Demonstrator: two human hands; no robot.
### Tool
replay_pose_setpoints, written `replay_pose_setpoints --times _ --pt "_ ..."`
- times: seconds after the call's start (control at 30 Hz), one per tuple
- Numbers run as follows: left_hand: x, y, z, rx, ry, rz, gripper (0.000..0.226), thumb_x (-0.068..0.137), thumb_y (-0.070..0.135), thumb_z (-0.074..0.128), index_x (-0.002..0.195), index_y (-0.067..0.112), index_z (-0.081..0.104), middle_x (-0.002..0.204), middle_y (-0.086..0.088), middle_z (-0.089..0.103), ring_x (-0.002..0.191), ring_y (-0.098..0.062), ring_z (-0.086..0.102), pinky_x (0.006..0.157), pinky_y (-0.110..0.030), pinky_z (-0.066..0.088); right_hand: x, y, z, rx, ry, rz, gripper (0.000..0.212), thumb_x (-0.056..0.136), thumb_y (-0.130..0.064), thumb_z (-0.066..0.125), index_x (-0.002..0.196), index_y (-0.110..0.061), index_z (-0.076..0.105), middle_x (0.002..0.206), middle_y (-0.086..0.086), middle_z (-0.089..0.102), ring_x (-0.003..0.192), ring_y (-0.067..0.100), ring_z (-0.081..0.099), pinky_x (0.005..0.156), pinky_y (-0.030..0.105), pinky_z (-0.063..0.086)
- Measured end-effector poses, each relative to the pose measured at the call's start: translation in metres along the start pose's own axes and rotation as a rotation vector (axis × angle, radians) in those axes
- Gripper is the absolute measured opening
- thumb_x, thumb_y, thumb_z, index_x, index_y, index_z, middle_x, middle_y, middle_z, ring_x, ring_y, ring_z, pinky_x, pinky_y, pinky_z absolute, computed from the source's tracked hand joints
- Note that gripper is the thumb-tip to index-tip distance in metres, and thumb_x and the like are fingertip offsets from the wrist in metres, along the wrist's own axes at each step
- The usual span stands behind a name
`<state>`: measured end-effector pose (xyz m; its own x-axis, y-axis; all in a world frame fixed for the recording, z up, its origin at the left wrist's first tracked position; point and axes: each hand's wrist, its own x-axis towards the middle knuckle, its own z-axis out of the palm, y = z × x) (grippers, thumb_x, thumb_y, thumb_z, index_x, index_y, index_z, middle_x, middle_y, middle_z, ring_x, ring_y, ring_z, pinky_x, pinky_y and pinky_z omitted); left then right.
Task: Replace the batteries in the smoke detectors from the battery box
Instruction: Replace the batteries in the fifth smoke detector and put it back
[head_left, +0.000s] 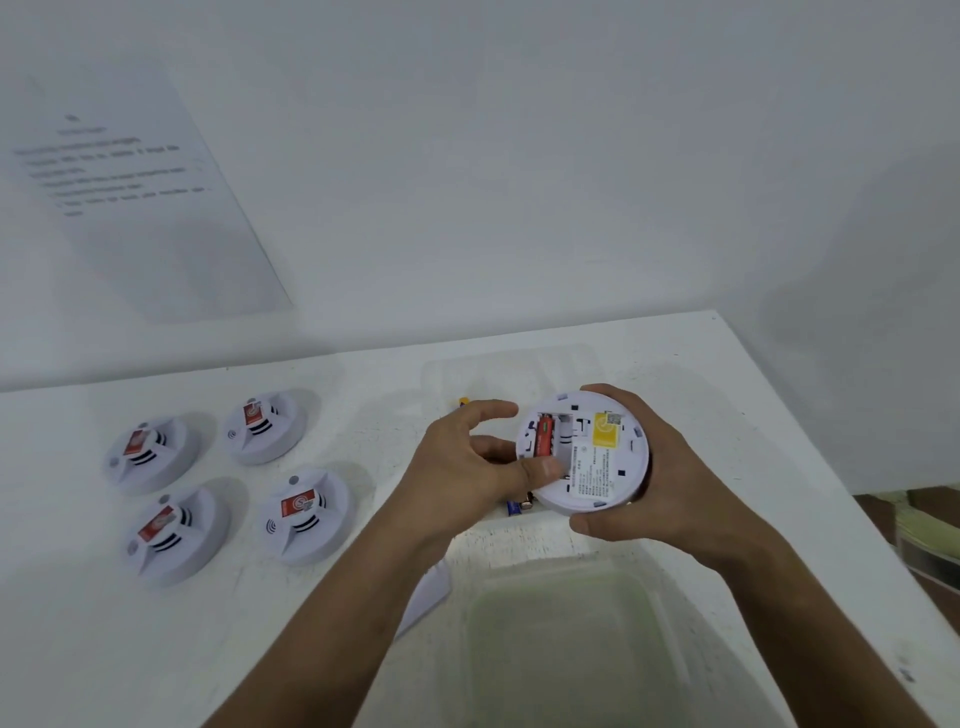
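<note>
My right hand (644, 483) grips a white round smoke detector (597, 457), held back side up above the clear battery box (519, 371). Its battery bay is uncovered, with a red battery (544, 435) in the left slot. A yellow sticker and a printed label sit on the back. My left hand (467, 467) is at the bay, thumb pressing on its lower edge, fingers curled over the left rim. Loose batteries (519, 506) show in the box under the detector, and another battery (464, 401) peeks out behind my left fingers.
Several more smoke detectors (306, 514) lie face up on the white table (78, 649) at the left. An empty translucent container (571, 649) stands near me. A white flat piece (428, 597) lies under my left forearm. A printed sheet (130, 197) hangs on the wall. The table edge runs down the right.
</note>
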<state>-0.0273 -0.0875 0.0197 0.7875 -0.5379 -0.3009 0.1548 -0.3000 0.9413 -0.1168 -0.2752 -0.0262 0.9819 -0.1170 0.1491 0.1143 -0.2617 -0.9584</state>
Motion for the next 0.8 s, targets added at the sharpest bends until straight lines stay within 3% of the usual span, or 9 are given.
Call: replay_pose_setpoints --times 0.07,0.2,0.37,0.43,0.53,0.6,0.67,0.8 --pt "0.002 -0.001 0.000 -0.024 0.001 -0.010 0.065 0.066 0.017 0.087 0.122 0.023 0.055 0.087 -0.005 0.076 0.081 -0.025 0.073 0.081 -0.048 0.058 0.002 0.001 0.000 0.000 -0.008 -0.008 0.094 0.053 -0.011 0.090 0.135 -0.028 0.046 0.123 -0.009 0.062 0.116 0.018 0.061 0.087 0.025 0.056" --pt "0.009 -0.005 0.001 -0.045 0.026 -0.022 0.059 0.069 0.017 0.086 0.119 0.025 0.057 0.087 -0.006 0.076 0.082 -0.027 0.073 0.086 -0.053 0.055 0.008 0.000 0.000 -0.041 -0.008 -0.015 0.094 0.053 -0.028 0.087 0.136 -0.027 0.044 0.125 -0.015 0.060 0.119 0.014 0.059 0.090 0.018 0.052" --pt "0.023 -0.004 -0.006 0.009 -0.019 0.022 0.049 0.078 0.029 0.079 0.121 0.022 0.058 0.089 -0.005 0.076 0.075 -0.019 0.072 0.076 -0.039 0.060 0.013 0.003 -0.002 -0.019 0.005 0.002 0.093 0.054 -0.026 0.087 0.136 -0.023 0.043 0.126 -0.016 0.060 0.120 0.011 0.058 0.091 0.018 0.051" --pt "0.039 -0.002 -0.015 0.155 0.105 0.094 0.040 0.080 0.038 0.074 0.116 0.023 0.064 0.092 0.002 0.074 0.075 -0.012 0.069 0.069 -0.031 0.057 0.012 0.006 -0.005 -0.023 0.006 0.017 0.094 0.053 -0.021 0.088 0.136 -0.026 0.044 0.127 -0.014 0.060 0.122 0.011 0.057 0.091 0.018 0.051" --pt "0.082 -0.011 -0.041 0.568 0.301 0.153 0.031 0.083 0.045 0.070 0.110 0.031 0.066 0.116 0.004 0.059 0.104 -0.014 0.058 0.086 -0.027 0.044 0.009 0.012 -0.010 -0.027 0.000 0.048 0.095 0.055 -0.011 0.090 0.137 -0.027 0.044 0.127 -0.012 0.060 0.122 0.011 0.056 0.089 0.020 0.053" --pt "0.110 -0.019 -0.055 0.759 0.260 0.083 0.034 0.083 0.044 0.070 0.114 0.032 0.066 0.132 -0.004 0.046 0.126 -0.024 0.042 0.099 -0.030 0.032 0.007 0.015 -0.014 -0.029 -0.002 0.060 0.095 0.054 -0.009 0.089 0.136 -0.029 0.044 0.126 -0.014 0.060 0.122 0.009 0.056 0.088 0.019 0.053" --pt "0.131 -0.022 -0.059 0.866 0.172 -0.013 0.040 0.081 0.043 0.073 0.119 0.029 0.066 0.138 -0.008 0.040 0.133 -0.029 0.031 0.105 -0.036 0.030 0.005 0.017 -0.016 -0.025 -0.001 0.075 0.095 0.054 -0.009 0.089 0.135 -0.030 0.045 0.124 -0.016 0.061 0.120 0.007 0.057 0.087 0.018 0.053" --pt "0.165 -0.025 -0.060 1.025 0.043 -0.095 0.049 0.073 0.046 0.079 0.117 0.027 0.068 0.135 -0.005 0.051 0.127 -0.029 0.042 0.106 -0.043 0.039 0.004 0.022 -0.018 -0.020 -0.005 0.102 0.097 0.053 -0.009 0.089 0.137 -0.029 0.044 0.126 -0.014 0.060 0.120 0.007 0.057 0.088 0.020 0.054"
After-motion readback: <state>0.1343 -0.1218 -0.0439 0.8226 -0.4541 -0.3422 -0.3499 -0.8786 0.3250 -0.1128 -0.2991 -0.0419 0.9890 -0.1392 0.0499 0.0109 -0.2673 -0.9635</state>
